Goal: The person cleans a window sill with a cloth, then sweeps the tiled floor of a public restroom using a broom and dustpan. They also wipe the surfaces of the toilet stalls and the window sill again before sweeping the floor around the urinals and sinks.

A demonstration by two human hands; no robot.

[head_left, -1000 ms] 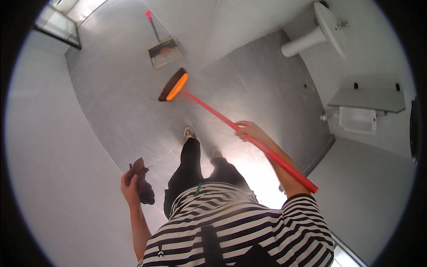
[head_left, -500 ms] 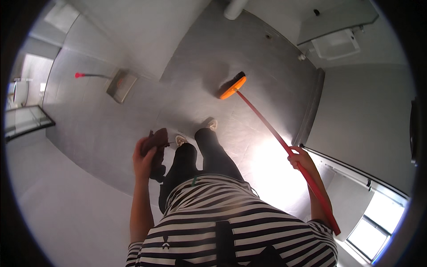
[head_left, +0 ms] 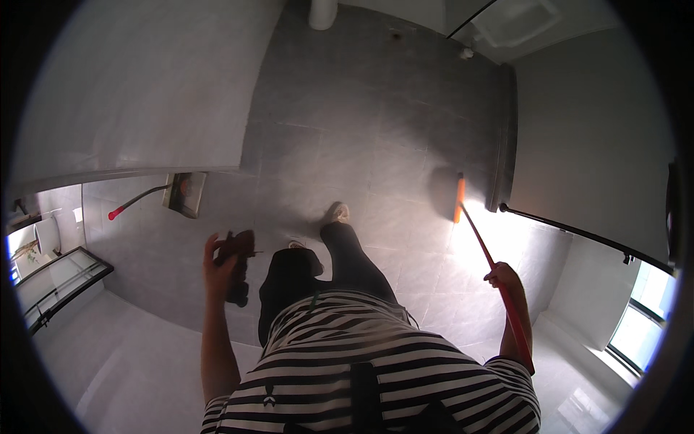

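Observation:
My left hand (head_left: 220, 272) is closed around a dark brown, limp bundle that looks like a cloth (head_left: 240, 246), held out to the left of my legs. A darker part of it hangs below my fingers. On the right, my right hand (head_left: 503, 275) grips the red handle of a broom (head_left: 515, 318). Its orange head (head_left: 460, 200) is at the floor in the bright patch of light, seen nearly edge-on, and the bristles are hardly visible. The handle's upper end lies along my right forearm.
A dustpan (head_left: 186, 195) with a dark, red-tipped handle lies on the grey tiled floor (head_left: 318, 145) at the left, beside a pale wall corner (head_left: 144, 94). A dark-framed glass panel (head_left: 69, 286) is at far left. At right are a partition (head_left: 585, 145) and a window (head_left: 640, 315).
The broom head has swung right and nearer to me, into the light patch. My view has shifted, and the wall corner now sits closer to the dustpan. Both hands keep their hold.

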